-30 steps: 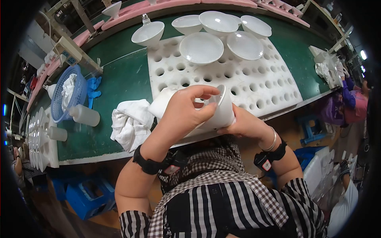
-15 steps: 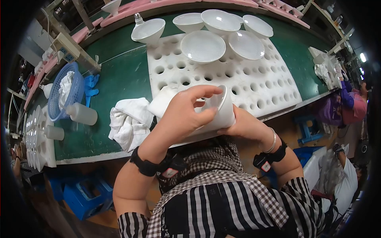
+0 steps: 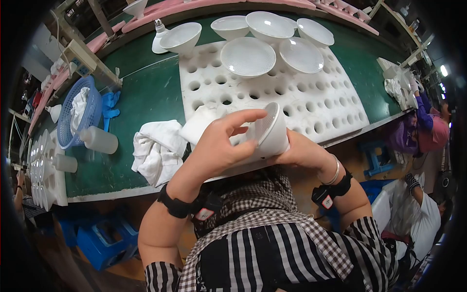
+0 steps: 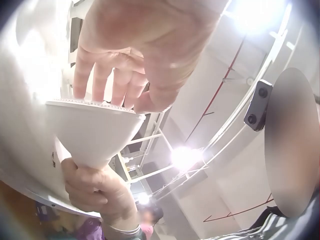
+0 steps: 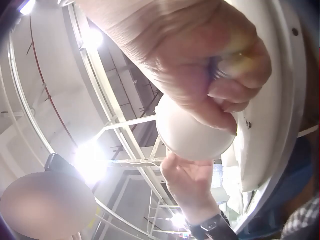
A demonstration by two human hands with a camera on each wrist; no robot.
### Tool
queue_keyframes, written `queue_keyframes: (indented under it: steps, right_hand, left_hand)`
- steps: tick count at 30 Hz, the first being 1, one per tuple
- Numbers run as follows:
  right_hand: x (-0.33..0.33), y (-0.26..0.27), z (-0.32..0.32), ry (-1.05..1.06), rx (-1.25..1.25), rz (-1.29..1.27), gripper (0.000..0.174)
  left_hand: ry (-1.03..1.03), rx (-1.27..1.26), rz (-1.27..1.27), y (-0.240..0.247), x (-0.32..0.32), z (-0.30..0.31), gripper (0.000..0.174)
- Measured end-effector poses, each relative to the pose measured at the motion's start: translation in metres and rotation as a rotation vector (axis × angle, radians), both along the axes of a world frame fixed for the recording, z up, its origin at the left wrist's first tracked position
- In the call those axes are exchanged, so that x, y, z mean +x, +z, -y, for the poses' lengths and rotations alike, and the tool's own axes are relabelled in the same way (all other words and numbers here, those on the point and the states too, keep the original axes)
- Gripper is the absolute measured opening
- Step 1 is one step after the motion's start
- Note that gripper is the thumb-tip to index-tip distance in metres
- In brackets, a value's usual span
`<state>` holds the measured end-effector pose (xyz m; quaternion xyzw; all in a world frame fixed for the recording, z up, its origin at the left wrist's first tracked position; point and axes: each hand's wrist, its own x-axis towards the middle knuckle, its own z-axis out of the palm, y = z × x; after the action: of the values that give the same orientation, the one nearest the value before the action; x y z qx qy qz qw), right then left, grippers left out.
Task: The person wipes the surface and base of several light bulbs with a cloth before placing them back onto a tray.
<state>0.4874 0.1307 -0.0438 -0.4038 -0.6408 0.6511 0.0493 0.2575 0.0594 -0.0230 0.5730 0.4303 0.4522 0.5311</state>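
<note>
A white cone-shaped reflector lamp (image 3: 276,135) is held tilted over the table's near edge, its round textured face turned toward my left hand (image 3: 216,138). My right hand (image 3: 304,151) grips the narrow neck; in the left wrist view, the right hand's fingers (image 4: 92,187) curl round it below the white body (image 4: 95,127). Left fingertips (image 4: 117,102) rest at the textured face, with the fingers spread and fairly straight. In the right wrist view, the lamp's screw end is hidden inside my right hand (image 5: 200,65).
A white foam board (image 3: 209,91) with rows of holes carries several similar lamps (image 3: 248,57). Left of it lie crumpled white cloths (image 3: 160,151), a plastic bottle (image 3: 99,139) and a blue basket (image 3: 63,127). A screw-capped lamp (image 3: 158,40) stands at the back left.
The held lamp has turned slightly, showing more of its face, and my left fingers have shifted a little left across it. The screw-capped lamp at the back now appears farther left.
</note>
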Motion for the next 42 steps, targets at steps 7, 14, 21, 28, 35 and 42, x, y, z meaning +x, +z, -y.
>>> queue_keyframes:
  steps: [7, 14, 21, 28, 35, 42]
  right_hand:
    - [0.001, 0.005, -0.002, -0.014, -0.062, -0.016, 0.085]
    - [0.000, 0.012, -0.005, 0.032, -0.115, -0.040, 0.084]
    - [-0.005, 0.013, 0.002, -0.026, -0.073, -0.011, 0.084]
    - [0.000, 0.013, -0.007, 0.002, -0.190, -0.059, 0.078]
    - [0.005, 0.005, -0.013, 0.039, -0.253, -0.071, 0.074]
    - [-0.002, 0.013, -0.001, -0.029, -0.140, -0.036, 0.076]
  left_hand:
    - [-0.033, 0.005, 0.022, -0.001, -0.001, -0.004, 0.057]
    - [-0.047, 0.072, 0.036, -0.021, -0.008, 0.010, 0.063]
    - [-0.022, 0.061, -0.038, -0.001, -0.001, -0.006, 0.059]
    - [-0.056, 0.031, 0.060, -0.019, -0.008, 0.006, 0.062]
    - [-0.015, 0.041, 0.077, -0.025, -0.008, 0.011, 0.060]
    - [0.067, -0.020, 0.089, -0.010, 0.008, -0.006, 0.052]
